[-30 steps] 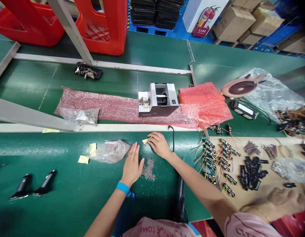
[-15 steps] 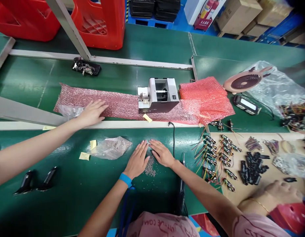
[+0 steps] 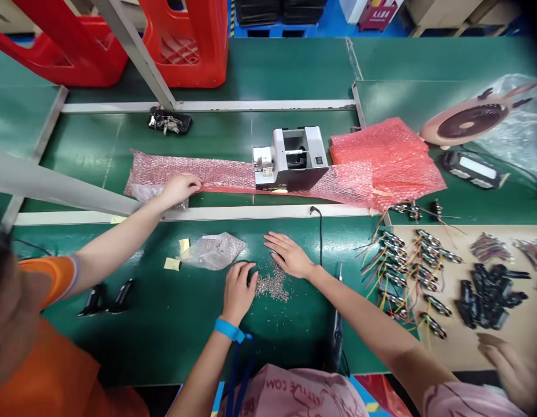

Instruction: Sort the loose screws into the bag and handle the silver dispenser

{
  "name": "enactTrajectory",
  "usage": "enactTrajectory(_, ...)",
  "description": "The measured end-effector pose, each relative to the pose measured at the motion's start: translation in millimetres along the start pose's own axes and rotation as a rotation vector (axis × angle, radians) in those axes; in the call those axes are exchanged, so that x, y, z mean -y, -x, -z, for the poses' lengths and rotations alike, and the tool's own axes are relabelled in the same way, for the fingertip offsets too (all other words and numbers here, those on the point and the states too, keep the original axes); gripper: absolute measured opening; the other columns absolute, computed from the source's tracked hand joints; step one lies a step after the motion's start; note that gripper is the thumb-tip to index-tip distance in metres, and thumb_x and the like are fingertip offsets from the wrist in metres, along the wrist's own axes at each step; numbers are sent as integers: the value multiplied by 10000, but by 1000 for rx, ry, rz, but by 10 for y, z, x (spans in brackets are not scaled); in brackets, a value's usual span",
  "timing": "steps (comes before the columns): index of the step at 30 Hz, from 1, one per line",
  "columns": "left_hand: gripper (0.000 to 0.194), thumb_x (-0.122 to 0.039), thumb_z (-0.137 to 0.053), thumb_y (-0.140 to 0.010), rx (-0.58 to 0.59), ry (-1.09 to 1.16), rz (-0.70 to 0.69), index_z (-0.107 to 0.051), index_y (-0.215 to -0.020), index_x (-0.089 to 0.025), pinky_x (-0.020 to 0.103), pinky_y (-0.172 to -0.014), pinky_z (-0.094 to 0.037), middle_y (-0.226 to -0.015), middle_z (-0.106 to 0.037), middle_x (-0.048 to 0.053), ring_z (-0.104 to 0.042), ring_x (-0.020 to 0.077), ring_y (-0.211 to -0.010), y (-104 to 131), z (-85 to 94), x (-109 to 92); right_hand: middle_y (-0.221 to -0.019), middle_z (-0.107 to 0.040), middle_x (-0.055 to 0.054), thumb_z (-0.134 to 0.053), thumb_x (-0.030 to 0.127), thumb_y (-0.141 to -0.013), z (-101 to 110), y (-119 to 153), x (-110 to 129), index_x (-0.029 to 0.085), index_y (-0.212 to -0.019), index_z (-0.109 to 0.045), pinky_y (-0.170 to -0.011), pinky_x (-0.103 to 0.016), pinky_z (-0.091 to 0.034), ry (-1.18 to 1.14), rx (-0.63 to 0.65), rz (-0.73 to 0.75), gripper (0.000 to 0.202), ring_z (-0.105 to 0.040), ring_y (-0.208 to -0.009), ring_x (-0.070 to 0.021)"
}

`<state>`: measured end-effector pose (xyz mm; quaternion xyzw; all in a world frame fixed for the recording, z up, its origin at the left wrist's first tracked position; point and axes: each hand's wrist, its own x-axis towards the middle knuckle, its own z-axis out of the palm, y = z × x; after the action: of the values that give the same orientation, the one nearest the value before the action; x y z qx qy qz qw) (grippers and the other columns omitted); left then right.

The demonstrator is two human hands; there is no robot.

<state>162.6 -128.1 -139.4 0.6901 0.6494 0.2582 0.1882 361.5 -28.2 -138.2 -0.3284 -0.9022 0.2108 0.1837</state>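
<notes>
Loose on the green table [image 3: 164, 324], the pile of small metal pieces [image 3: 275, 286] is lying between the person's two hands, perhaps so that it stays gathered in easy reach. Taking the pile as the dial's centre, with 12 o'clock pointing away from the person, the left hand [image 3: 239, 292] is resting palm down at 9 o'clock. Its grip is bending loosely, thumb parted from the fingers, with nothing showing in it, though the underside is hidden. At 1 o'clock the right hand [image 3: 292, 256] is spreading flat; that grip is standing wide and seems to be holding nothing, its edge probably serving as a low wall on the far side.

At 10 o'clock a clear bag [image 3: 216, 252] is lying on its side, apparently keeping similar pieces together. Farther off at 12 o'clock, a grey-and-black machine [image 3: 290, 175] is standing on pink bubble wrap [image 3: 227, 172], possibly for cushioning. Between 10 and 11 o'clock, a co-worker's hand [image 3: 184, 190] is touching the wrap's near edge. At 4 o'clock a black pen-shaped tool [image 3: 337, 336] is lying beside the right forearm.
</notes>
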Motion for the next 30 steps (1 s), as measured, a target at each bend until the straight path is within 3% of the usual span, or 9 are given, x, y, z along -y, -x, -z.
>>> enactTrajectory(5, 184, -266, -510, -895, 29, -54, -9, -611, -1039, -211, 391, -801, -461, -967, -561, 71, -538, 219, -913, -123, -82, -54, -1371, -485, -86, -385, 185, -938, -40, 301, 129, 180, -1313, -476, -1102, -453, -364, -98, -30, -10, 385, -372, -1326, -185)
enactTrajectory(11, 156, -264, -493, -905, 28, -53, -25, -639, -903, -209, 371, -769, -432, -918, -567, 57, -542, 204, -881, -198, -120, -61, -1408, -437, -103, -408, 234, -933, -16, 165, 167, 167, -1343, -443, -1097, -500, -340, -25, -53, -44, 417, -325, -1352, -221)
enactTrajectory(14, 155, -263, -492, -907, 25, -32, -33, -638, -901, -211, 368, -775, -433, -913, -577, 50, -553, 197, -877, -194, -118, -43, -1338, -518, -84, -422, 254, -937, -11, 88, 156, 189, -1262, -525, -1066, -466, -383, -36, -63, -59, 347, -417, -1290, -217)
enactTrajectory(17, 147, -277, -506, -901, 7, 5, -21, -638, -922, -215, 377, -802, -444, -921, -588, 47, -564, 199, -893, -188, -129, -19, -1169, -627, -74, -424, 267, -946, 44, -229, 73, 181, -1130, -603, -1003, -392, -438, -33, -141, -166, 270, -544, -1119, -198)
enactTrajectory(20, 166, -306, -507, -900, -17, 48, 12, -632, -960, -215, 376, -822, -466, -936, -597, 49, -578, 190, -879, -185, -136, 2, -1093, -638, -80, -446, 231, -939, 101, -842, -80, 152, -1083, -611, -965, -336, -452, -1, -191, -289, 232, -554, -1056, -191)
enactTrajectory(24, 210, -328, -456, -923, -16, 102, 43, -615, -1003, -217, 339, -796, -509, -980, -601, 61, -590, 173, -869, -159, -106, 32, -1050, -646, -60, -565, 153, -867, 90, -1560, -237, 175, -1048, -621, -843, -306, -499, 40, -150, -422, 191, -594, -970, -191)
enactTrajectory(26, 216, -322, -440, -930, -16, 116, 44, -613, -1007, -217, 339, -810, -515, -997, -604, 65, -588, 184, -923, -133, -86, 46, -1029, -653, -59, -592, 149, -847, 52, -1712, -250, 191, -1008, -638, -804, -325, -505, 74, -122, -472, 173, -605, -938, -208)
enactTrajectory(30, 213, -293, -434, -931, -14, 123, 30, -612, -1024, -221, 340, -822, -518, -997, -608, 60, -584, 186, -947, -90, -74, 64, -1039, -643, -88, -546, 160, -874, -24, -1749, -186, 201, -923, -664, -760, -339, -506, 152, -89, -524, 133, -592, -966, -240)
